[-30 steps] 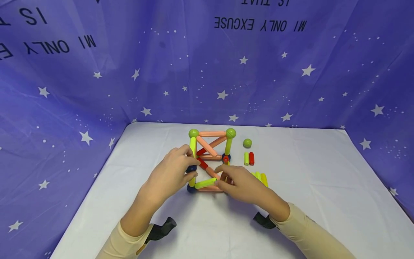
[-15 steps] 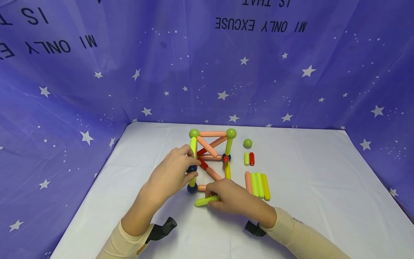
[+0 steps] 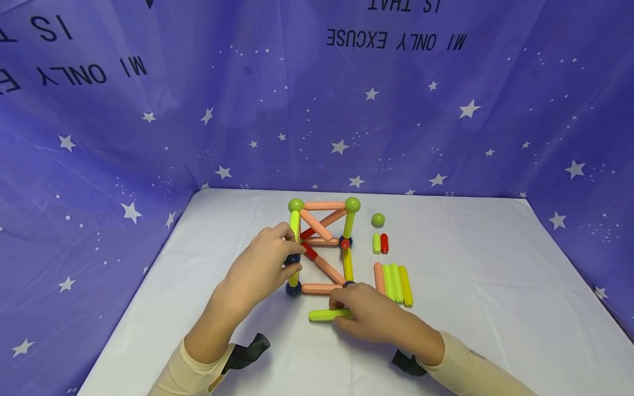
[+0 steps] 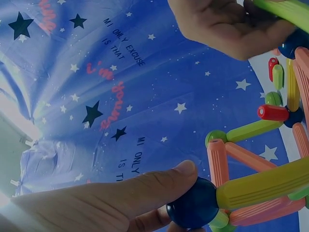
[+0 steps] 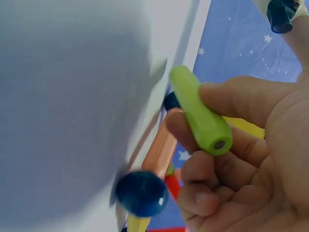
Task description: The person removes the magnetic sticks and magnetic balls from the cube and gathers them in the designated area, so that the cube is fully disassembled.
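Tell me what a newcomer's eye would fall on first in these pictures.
Probably the starry purple backdrop, hanging behind the white table. Next comes the colourful stick-and-ball frame on the table, with the left hand gripping a blue ball at its side. Then the lime stick, pinched in the right hand on the frame's near side.

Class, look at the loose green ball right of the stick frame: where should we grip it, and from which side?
Pinch the green ball across opposite sides at its widest, probably from above. It is round and stands apart; the stick frame is to its left, and the short green stick and short red stick lie on its near side, so those approaches look tighter.
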Action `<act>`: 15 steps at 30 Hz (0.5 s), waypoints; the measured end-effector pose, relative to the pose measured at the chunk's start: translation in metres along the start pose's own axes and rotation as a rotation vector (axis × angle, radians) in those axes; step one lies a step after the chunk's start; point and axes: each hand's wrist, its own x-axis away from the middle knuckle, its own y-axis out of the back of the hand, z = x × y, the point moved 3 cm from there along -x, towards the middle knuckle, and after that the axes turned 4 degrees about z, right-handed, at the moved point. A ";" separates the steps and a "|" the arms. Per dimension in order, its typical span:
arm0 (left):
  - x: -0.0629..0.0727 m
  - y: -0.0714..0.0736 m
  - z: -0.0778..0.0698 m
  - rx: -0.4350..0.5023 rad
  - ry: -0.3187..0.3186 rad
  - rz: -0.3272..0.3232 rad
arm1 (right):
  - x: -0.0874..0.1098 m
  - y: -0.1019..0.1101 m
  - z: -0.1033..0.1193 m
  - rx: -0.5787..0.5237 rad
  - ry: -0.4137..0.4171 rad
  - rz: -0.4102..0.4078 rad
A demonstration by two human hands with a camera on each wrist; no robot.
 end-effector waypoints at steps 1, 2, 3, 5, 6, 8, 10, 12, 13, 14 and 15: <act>0.000 0.000 0.000 0.002 0.000 -0.001 | 0.003 0.002 -0.002 -0.015 -0.001 -0.020; 0.000 0.000 0.000 0.002 0.001 -0.002 | 0.006 0.005 -0.003 -0.033 -0.005 -0.039; 0.000 0.000 0.000 0.002 0.001 -0.002 | 0.010 0.008 -0.005 -0.046 -0.012 -0.060; 0.000 0.000 0.000 0.004 0.002 -0.004 | 0.017 0.014 -0.010 -0.070 -0.026 -0.106; 0.000 0.000 0.000 0.005 0.003 -0.005 | 0.020 0.016 -0.013 -0.080 -0.038 -0.130; -0.001 0.000 0.000 0.007 0.005 -0.003 | 0.027 0.021 -0.020 -0.092 -0.067 -0.174; -0.001 0.000 0.000 0.009 0.006 -0.002 | 0.035 0.025 -0.027 -0.093 -0.101 -0.218; 0.000 0.000 0.000 0.007 0.005 -0.002 | 0.042 0.029 -0.035 -0.090 -0.140 -0.254; 0.000 0.000 0.000 0.004 0.003 -0.003 | 0.045 0.031 -0.038 -0.090 -0.160 -0.270; 0.000 -0.001 0.000 0.003 0.002 -0.004 | 0.049 0.032 -0.042 -0.093 -0.178 -0.286; 0.000 -0.001 0.000 0.001 0.000 -0.006 | 0.052 0.034 -0.046 -0.093 -0.199 -0.300</act>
